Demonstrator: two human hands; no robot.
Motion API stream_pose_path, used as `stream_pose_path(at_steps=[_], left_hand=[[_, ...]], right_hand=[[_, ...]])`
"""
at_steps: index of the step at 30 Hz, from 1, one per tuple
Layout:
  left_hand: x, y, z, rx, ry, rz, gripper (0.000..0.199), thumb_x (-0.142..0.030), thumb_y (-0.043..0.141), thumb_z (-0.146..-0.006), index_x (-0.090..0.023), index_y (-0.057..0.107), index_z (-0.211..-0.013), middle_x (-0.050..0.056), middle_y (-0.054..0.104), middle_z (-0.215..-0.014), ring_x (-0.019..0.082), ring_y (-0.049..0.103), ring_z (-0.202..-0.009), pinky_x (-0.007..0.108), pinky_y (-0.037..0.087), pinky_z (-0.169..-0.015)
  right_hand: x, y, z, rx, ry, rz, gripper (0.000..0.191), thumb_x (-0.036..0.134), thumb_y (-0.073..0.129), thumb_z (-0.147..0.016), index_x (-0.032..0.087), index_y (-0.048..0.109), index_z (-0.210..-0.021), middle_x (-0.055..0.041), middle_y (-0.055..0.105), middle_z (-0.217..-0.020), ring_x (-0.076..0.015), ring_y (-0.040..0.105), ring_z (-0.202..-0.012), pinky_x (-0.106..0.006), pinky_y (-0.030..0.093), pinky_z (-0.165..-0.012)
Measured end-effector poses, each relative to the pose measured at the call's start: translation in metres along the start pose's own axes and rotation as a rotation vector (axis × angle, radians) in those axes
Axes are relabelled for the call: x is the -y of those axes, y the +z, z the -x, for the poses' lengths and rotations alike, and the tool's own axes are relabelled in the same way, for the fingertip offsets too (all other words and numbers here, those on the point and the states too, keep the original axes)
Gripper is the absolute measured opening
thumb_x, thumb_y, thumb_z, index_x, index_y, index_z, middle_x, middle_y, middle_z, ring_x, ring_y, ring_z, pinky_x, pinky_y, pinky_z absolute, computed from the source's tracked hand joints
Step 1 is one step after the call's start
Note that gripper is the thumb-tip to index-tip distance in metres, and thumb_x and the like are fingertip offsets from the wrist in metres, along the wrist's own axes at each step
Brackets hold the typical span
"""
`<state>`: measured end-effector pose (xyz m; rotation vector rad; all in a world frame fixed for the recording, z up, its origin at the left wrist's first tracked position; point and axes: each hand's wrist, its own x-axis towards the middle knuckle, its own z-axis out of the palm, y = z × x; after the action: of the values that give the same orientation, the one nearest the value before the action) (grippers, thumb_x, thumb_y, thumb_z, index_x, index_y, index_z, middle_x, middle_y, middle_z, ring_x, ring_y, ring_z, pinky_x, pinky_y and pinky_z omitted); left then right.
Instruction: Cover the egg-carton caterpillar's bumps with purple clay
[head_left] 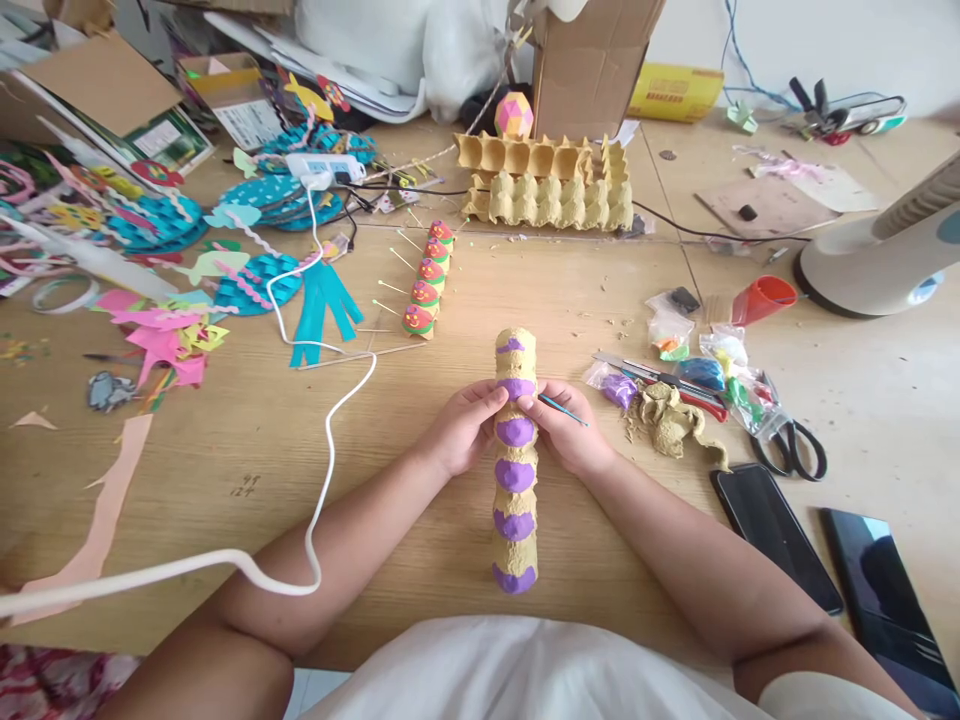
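A long egg-carton strip (516, 502) with purple clay pressed onto its bumps lies upright in the view, between my hands. My left hand (466, 428) grips its left side near the far end, thumb on the top bumps. From the right, my right hand (571, 428) is closed on the same strip, and a thin blue tool (562, 410) sticks out from between its fingers. Beyond them lies a finished-looking strip (427, 280) with red and green clay faces and pins along one side. The undersides of my fingers are hidden by the strip.
At right lie scissors (795, 450), a cutter knife (652, 375), torn carton scraps (667, 420), bagged clay (701, 373) and two phones (780, 535). Egg cartons (559, 200) stand at the back. A white cable (330, 450) crosses the left side, near paper crafts (161, 335).
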<state>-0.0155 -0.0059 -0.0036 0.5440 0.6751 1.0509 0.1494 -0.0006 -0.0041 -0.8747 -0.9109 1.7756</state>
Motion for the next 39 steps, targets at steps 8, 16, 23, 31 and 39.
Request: stream_pose_path(at_steps=[8,16,23,31,39], left_hand=[[0.0,-0.001,-0.002,-0.067,0.019,0.027,0.042,-0.043,0.098,-0.069,-0.013,0.081,-0.092,0.005,0.077,-0.078,0.013,0.067,-0.065,0.023,0.053,-0.062],[-0.001,-0.001,0.001,-0.071,-0.007,-0.035,0.044,-0.05,0.096,-0.072,-0.015,0.079,-0.091,0.006,0.076,-0.082,0.015,0.067,-0.067,0.028,0.052,-0.064],[0.0,0.001,0.001,-0.075,0.004,-0.076,0.046,-0.052,0.095,-0.071,-0.016,0.078,-0.093,0.004,0.076,-0.084,0.014,0.067,-0.07,0.028,0.054,-0.07],[0.0,-0.003,0.002,-0.097,0.012,-0.101,0.046,-0.052,0.095,-0.072,-0.015,0.078,-0.094,0.006,0.076,-0.086,0.014,0.067,-0.073,0.027,0.053,-0.069],[0.001,-0.006,0.002,-0.079,0.021,-0.119,0.043,-0.052,0.093,-0.075,-0.017,0.077,-0.094,0.004,0.076,-0.085,0.014,0.067,-0.072,0.026,0.055,-0.07]], right_hand=[[-0.002,-0.002,-0.001,0.014,-0.002,0.007,0.035,0.051,0.093,-0.075,0.023,0.078,-0.088,0.0004,0.073,-0.084,-0.0156,0.063,-0.08,-0.029,0.051,-0.078],[-0.007,-0.002,-0.005,-0.031,-0.021,0.016,0.049,0.072,0.083,-0.076,0.024,0.074,-0.08,-0.0022,0.069,-0.076,-0.0224,0.063,-0.08,-0.033,0.051,-0.071],[-0.012,-0.001,-0.006,-0.064,-0.056,-0.051,0.047,0.068,0.084,-0.076,0.023,0.073,-0.077,-0.0012,0.066,-0.071,-0.0207,0.059,-0.074,-0.034,0.05,-0.07],[-0.021,-0.005,-0.008,-0.048,-0.088,-0.057,0.044,0.061,0.083,-0.083,0.02,0.071,-0.073,0.0004,0.062,-0.07,-0.016,0.053,-0.07,-0.03,0.044,-0.069],[-0.022,0.0,-0.009,-0.068,-0.07,-0.145,0.044,0.061,0.088,-0.076,0.02,0.073,-0.074,0.0015,0.063,-0.069,-0.0143,0.053,-0.068,-0.027,0.045,-0.068]])
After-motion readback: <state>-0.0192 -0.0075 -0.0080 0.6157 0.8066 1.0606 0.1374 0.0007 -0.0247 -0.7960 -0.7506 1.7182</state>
